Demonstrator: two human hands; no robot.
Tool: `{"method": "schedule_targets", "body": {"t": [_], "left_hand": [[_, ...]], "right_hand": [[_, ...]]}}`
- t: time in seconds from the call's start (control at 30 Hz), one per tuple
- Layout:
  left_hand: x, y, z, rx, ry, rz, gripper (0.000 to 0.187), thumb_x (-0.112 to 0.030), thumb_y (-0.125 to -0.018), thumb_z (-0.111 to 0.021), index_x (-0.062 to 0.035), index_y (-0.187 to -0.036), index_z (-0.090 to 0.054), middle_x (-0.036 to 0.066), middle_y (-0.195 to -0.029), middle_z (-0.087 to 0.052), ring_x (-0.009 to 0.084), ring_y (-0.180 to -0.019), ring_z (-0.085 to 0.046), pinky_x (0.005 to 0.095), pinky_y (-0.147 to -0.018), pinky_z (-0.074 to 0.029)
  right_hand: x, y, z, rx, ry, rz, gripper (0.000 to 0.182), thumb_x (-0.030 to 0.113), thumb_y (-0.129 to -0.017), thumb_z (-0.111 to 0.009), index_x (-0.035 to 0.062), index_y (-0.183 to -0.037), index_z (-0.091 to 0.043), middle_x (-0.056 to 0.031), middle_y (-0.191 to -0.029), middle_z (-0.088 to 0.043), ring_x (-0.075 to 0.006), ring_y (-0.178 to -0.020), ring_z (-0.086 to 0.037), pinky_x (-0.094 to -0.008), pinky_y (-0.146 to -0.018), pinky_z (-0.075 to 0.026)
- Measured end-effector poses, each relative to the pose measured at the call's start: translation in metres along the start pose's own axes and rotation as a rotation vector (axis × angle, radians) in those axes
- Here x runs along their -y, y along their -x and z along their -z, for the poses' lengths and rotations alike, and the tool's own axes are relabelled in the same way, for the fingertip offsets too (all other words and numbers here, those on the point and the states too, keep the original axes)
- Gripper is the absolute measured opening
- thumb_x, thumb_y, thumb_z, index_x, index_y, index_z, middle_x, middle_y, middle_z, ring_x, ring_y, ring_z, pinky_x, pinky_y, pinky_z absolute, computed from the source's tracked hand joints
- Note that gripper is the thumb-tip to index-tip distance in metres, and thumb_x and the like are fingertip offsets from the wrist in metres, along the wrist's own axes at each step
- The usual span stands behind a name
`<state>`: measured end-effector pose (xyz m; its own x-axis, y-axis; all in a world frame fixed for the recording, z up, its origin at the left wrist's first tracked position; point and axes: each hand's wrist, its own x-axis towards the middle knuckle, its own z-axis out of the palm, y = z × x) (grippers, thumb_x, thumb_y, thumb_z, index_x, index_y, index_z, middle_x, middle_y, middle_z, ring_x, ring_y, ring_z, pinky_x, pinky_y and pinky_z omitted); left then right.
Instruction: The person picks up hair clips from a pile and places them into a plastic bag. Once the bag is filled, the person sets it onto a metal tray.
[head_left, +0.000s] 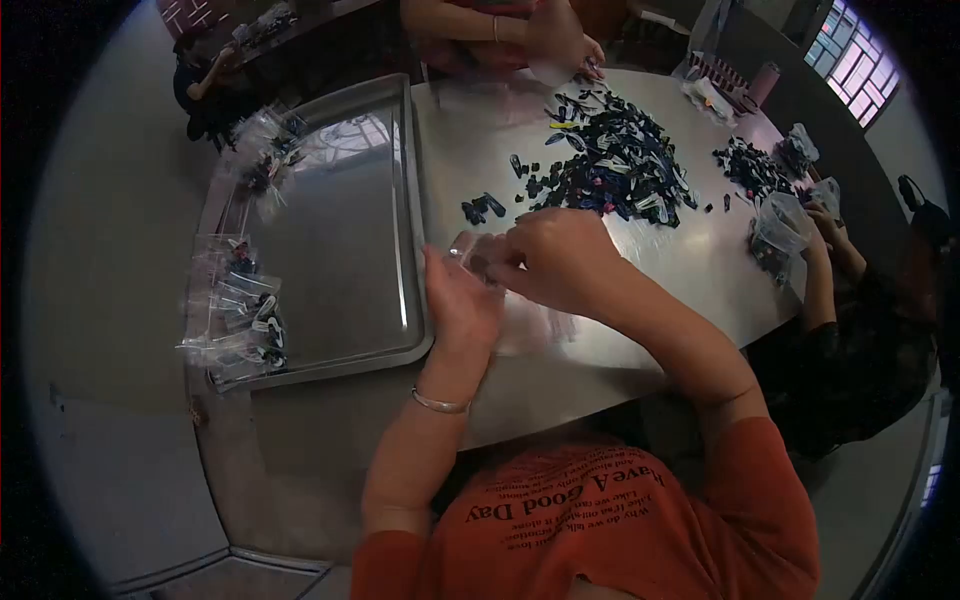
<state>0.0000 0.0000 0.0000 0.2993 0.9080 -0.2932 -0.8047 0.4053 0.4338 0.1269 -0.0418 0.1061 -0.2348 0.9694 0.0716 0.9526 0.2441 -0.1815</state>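
My left hand and my right hand meet over the metal table, both holding a small clear plastic bag between them. The right fingers pinch at the bag's mouth near a few dark pieces. Just beyond my hands lie a few loose dark clips. Farther back spreads a large pile of dark small parts. What is inside the bag is hard to make out.
A large metal tray lies left of my hands, with filled clear bags along its left edge and far corner. Another person's hands work at the table's far side. A third person at the right holds a bag near a smaller pile.
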Motion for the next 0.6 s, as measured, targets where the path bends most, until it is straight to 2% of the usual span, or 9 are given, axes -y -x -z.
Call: {"method": "schedule_targets", "body": {"t": [0.07, 0.13, 0.17, 0.23, 0.3, 0.33, 0.37, 0.47, 0.6], "left_hand": [[-0.002, -0.006, 0.009, 0.157, 0.103, 0.046, 0.062, -0.054, -0.094, -0.031, 0.0043, -0.11, -0.044, 0.017, -0.098, -0.056, 0.0293, -0.097, -0.055, 0.0455, -0.098, -0.038], [0.005, 0.0, -0.001, 0.093, 0.248, 0.083, 0.062, -0.053, -0.094, -0.03, 0.0049, -0.108, -0.045, 0.018, -0.098, -0.056, 0.0295, -0.096, -0.056, 0.0446, -0.095, -0.042], [-0.001, 0.003, -0.006, 0.033, 0.342, 0.113, 0.062, -0.053, -0.094, -0.03, 0.0056, -0.107, -0.046, 0.018, -0.098, -0.057, 0.0296, -0.095, -0.056, 0.0436, -0.091, -0.045], [-0.003, 0.005, -0.005, 0.043, 0.291, 0.108, 0.062, -0.052, -0.095, -0.028, 0.0064, -0.106, -0.046, 0.019, -0.099, -0.057, 0.0301, -0.093, -0.057, 0.043, -0.088, -0.048], [-0.004, 0.007, -0.001, 0.264, 0.394, 0.167, 0.063, -0.048, -0.097, -0.023, 0.0097, -0.103, -0.048, 0.024, -0.099, -0.059, 0.0334, -0.094, -0.059, 0.0433, -0.089, -0.049], [-0.003, 0.007, -0.005, 0.145, 0.382, 0.139, 0.061, -0.047, -0.097, -0.026, 0.0086, -0.103, -0.048, 0.024, -0.098, -0.059, 0.0339, -0.094, -0.058, 0.0452, -0.089, -0.048], [-0.003, 0.006, -0.005, 0.151, 0.382, 0.143, 0.061, -0.047, -0.097, -0.026, 0.0086, -0.103, -0.048, 0.024, -0.098, -0.059, 0.0339, -0.094, -0.058, 0.0452, -0.089, -0.048], [-0.004, 0.003, 0.0, 0.128, 0.368, 0.128, 0.059, -0.047, -0.097, -0.025, 0.0069, -0.102, -0.048, 0.023, -0.097, -0.059, 0.034, -0.094, -0.059, 0.046, -0.088, -0.049], [-0.006, 0.002, 0.001, 0.112, 0.355, 0.122, 0.057, -0.046, -0.097, -0.025, 0.0055, -0.103, -0.047, 0.024, -0.1, -0.058, 0.0341, -0.095, -0.059, 0.0459, -0.088, -0.049]], "right_hand": [[-0.002, -0.004, -0.009, -0.347, -0.214, 0.116, 0.024, 0.03, -0.073, -0.068, 0.0066, -0.074, -0.071, -0.0107, -0.07, -0.064, -0.0241, -0.065, -0.065, -0.0353, -0.059, -0.052], [-0.014, -0.002, -0.006, -0.439, -0.321, 0.095, 0.021, 0.025, -0.074, -0.068, 0.0046, -0.075, -0.07, -0.0109, -0.067, -0.064, -0.0241, -0.061, -0.064, -0.0343, -0.057, -0.051], [-0.016, -0.004, -0.003, -0.406, -0.554, -0.001, 0.018, 0.022, -0.074, -0.068, 0.0044, -0.075, -0.07, -0.0113, -0.067, -0.064, -0.0234, -0.059, -0.064, -0.033, -0.056, -0.05], [-0.04, -0.022, -0.016, -0.448, -0.552, -0.069, 0.016, 0.021, -0.075, -0.068, 0.0046, -0.075, -0.07, -0.0116, -0.067, -0.065, -0.0222, -0.058, -0.063, -0.0311, -0.055, -0.05], [-0.065, -0.041, -0.036, -0.392, -0.333, -0.045, 0.016, 0.021, -0.076, -0.065, 0.0073, -0.083, -0.071, -0.0107, -0.079, -0.065, -0.0251, -0.071, -0.065, -0.0346, -0.063, -0.051], [-0.077, -0.05, -0.051, -0.379, -0.196, -0.012, 0.017, 0.021, -0.077, -0.064, 0.0084, -0.086, -0.071, -0.0103, -0.084, -0.065, -0.0262, -0.077, -0.065, -0.036, -0.066, -0.051], [-0.082, -0.059, -0.062, -0.265, -0.138, -0.048, 0.02, 0.024, -0.076, -0.064, 0.0105, -0.09, -0.07, -0.0094, -0.093, -0.063, -0.0282, -0.085, -0.063, -0.0387, -0.072, -0.051], [-0.086, -0.078, -0.091, -0.278, -0.043, -0.035, 0.023, 0.029, -0.072, -0.067, 0.0096, -0.084, -0.071, -0.011, -0.091, -0.063, -0.0298, -0.084, -0.063, -0.0399, -0.072, -0.051], [-0.085, -0.09, -0.102, -0.216, 0.012, -0.047, 0.021, 0.028, -0.074, -0.064, 0.0089, -0.078, -0.07, -0.0116, -0.088, -0.063, -0.0302, -0.082, -0.063, -0.0398, -0.072, -0.051]]}}
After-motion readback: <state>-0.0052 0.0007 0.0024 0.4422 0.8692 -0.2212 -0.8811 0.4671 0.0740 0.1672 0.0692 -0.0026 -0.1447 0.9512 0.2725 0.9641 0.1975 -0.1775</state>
